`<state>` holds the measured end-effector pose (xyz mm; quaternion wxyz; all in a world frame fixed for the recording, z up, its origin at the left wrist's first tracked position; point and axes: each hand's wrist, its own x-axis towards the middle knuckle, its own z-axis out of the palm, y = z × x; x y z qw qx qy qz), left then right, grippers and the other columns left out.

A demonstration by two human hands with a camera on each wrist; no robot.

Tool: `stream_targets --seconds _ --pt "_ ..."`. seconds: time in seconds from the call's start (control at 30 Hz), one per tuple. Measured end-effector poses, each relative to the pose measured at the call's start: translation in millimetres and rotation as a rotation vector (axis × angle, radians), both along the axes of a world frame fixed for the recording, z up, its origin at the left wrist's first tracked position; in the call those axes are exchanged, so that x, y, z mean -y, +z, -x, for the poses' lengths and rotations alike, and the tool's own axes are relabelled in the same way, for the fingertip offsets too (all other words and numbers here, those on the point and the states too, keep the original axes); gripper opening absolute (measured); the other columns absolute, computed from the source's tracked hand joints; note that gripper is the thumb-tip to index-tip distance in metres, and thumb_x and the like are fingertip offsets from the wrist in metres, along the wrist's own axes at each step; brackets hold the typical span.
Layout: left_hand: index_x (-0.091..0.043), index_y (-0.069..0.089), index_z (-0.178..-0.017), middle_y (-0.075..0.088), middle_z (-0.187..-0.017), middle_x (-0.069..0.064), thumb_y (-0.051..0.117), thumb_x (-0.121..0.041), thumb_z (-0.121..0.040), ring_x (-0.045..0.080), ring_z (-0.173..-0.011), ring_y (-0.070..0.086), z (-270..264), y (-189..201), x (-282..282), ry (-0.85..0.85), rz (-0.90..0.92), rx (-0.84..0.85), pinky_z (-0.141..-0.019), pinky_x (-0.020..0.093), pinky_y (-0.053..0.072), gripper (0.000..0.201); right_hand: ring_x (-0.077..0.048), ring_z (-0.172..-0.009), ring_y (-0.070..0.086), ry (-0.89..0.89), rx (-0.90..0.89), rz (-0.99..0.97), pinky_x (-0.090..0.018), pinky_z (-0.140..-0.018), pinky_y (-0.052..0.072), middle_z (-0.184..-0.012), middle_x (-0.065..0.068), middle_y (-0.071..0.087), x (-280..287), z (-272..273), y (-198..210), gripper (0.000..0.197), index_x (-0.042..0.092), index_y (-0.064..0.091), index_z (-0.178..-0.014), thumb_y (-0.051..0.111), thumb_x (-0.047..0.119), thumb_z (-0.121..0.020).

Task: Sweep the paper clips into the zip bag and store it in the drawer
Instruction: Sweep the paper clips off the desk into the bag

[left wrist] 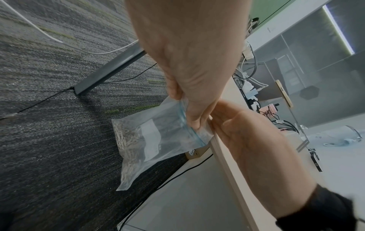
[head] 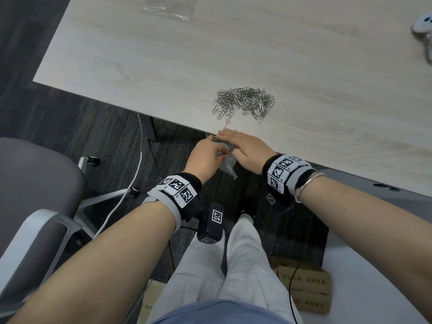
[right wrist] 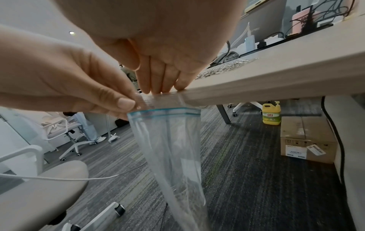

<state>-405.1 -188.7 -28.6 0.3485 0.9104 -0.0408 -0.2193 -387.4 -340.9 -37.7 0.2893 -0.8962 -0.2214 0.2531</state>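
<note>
My left hand [head: 205, 157] pinches the zip bag [left wrist: 156, 143] by its blue-striped mouth, hanging just below the table [head: 304, 66] edge at the frame's middle. My right hand [head: 245, 150] lies flat, fingers straight, pressing the bag's lip onto the edge. The paper clips [head: 244, 102] sit heaped just above my hands; some already lie inside the bag.

We see a pale wood-grain desk [head: 257, 54] over dark grey striped carpet [right wrist: 247, 171]. A grey office chair [head: 35, 178] with a white wheeled base stands to our left, a white cable [head: 138, 164] trailing beside it. Under the desk sit cardboard boxes [right wrist: 304, 140] and a yellow detergent bottle [right wrist: 271, 114].
</note>
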Motion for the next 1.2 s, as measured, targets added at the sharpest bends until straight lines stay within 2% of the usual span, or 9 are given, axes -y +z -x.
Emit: stream_targets --seconds 0.1,0.2,0.27,0.4,0.53,0.63,0.97,1.1,1.2 --pt "-0.013 0.072 -0.099 0.055 -0.125 0.015 0.06 -0.01 -0.086 0.029 -0.12 0.049 0 1 0 -0.028 -0.016 0.022 -0.092 0.023 0.035 0.019 -0.017 -0.136 0.035 -0.04 -0.028 -0.036 -0.022 -0.112 0.02 -0.144 -0.007 0.044 0 8 3 0.061 0.012 0.046 -0.135 0.028 0.019 -0.077" --pt "-0.016 0.072 -0.101 0.046 -0.139 0.022 0.059 -0.013 -0.087 0.032 -0.135 0.036 0 -1 0 -0.026 -0.05 -0.037 -0.102 0.03 0.033 0.019 -0.021 -0.122 0.052 -0.157 0.022 -0.146 -0.034 -0.107 0.037 -0.128 -0.008 0.059 2 5 7 0.051 0.01 0.059 -0.122 0.033 0.016 -0.078" --pt "-0.017 0.072 -0.1 0.043 -0.14 0.025 0.059 -0.014 -0.087 0.033 -0.137 0.032 0 -2 0 -0.005 -0.047 -0.054 -0.105 0.033 0.033 0.018 -0.022 -0.118 0.054 -0.241 0.071 -0.201 -0.039 -0.104 0.04 -0.125 -0.01 0.061 6 -2 10 0.045 0.008 0.06 -0.118 0.035 0.011 -0.082" --pt "-0.014 0.071 -0.101 0.039 -0.144 0.023 0.058 -0.011 -0.088 0.028 -0.142 0.024 0 0 2 0.028 -0.002 -0.066 -0.108 0.033 0.03 0.019 -0.021 -0.14 0.026 -0.33 0.209 -0.05 -0.034 -0.118 0.014 -0.149 -0.009 0.035 16 -30 6 0.047 0.012 0.04 -0.138 0.033 0.012 -0.091" --pt "-0.014 0.072 -0.1 0.042 -0.142 0.024 0.059 -0.012 -0.087 0.03 -0.14 0.028 1 0 3 0.021 -0.013 -0.057 -0.103 0.035 0.035 0.018 -0.023 -0.145 0.001 -0.521 0.15 0.107 -0.036 -0.117 -0.004 -0.157 -0.011 0.006 33 -62 -4 0.055 0.012 0.018 -0.147 0.031 0.01 -0.093" --pt "-0.012 0.072 -0.1 0.053 -0.131 0.021 0.059 -0.012 -0.088 0.031 -0.137 0.033 2 0 6 0.016 -0.004 -0.041 -0.1 0.034 0.038 0.018 -0.023 -0.145 -0.001 -0.52 0.062 0.127 -0.034 -0.117 -0.004 -0.157 -0.013 0.003 41 -67 -7 0.054 0.009 0.014 -0.147 0.028 0.01 -0.095" --pt "-0.006 0.071 -0.1 0.061 -0.121 0.022 0.056 -0.008 -0.088 0.033 -0.134 0.036 3 8 9 0.016 0.015 -0.026 -0.099 0.032 0.035 0.019 -0.017 -0.145 -0.002 -0.276 0.077 0.111 -0.026 -0.115 -0.005 -0.157 -0.009 0.0 14 -15 -14 0.056 0.011 0.006 -0.148 0.027 0.014 -0.097" --pt "-0.011 0.072 -0.101 0.058 -0.125 0.021 0.057 -0.01 -0.088 0.033 -0.129 0.042 3 7 10 0.022 -0.008 -0.035 -0.096 0.033 0.037 0.02 -0.016 -0.145 -0.003 -0.354 0.077 0.005 -0.024 -0.116 -0.004 -0.157 -0.008 0.0 20 -10 -9 0.056 0.01 0.006 -0.148 0.027 0.011 -0.097" --pt "-0.011 0.072 -0.1 0.053 -0.13 0.021 0.058 -0.01 -0.087 0.033 -0.129 0.041 5 6 14 0.012 -0.006 -0.036 -0.095 0.033 0.038 0.019 -0.017 -0.145 -0.002 -0.375 0.082 0.069 -0.024 -0.115 -0.006 -0.157 -0.01 0.001 40 -7 -5 0.054 0.009 0.006 -0.148 0.025 0.011 -0.097"
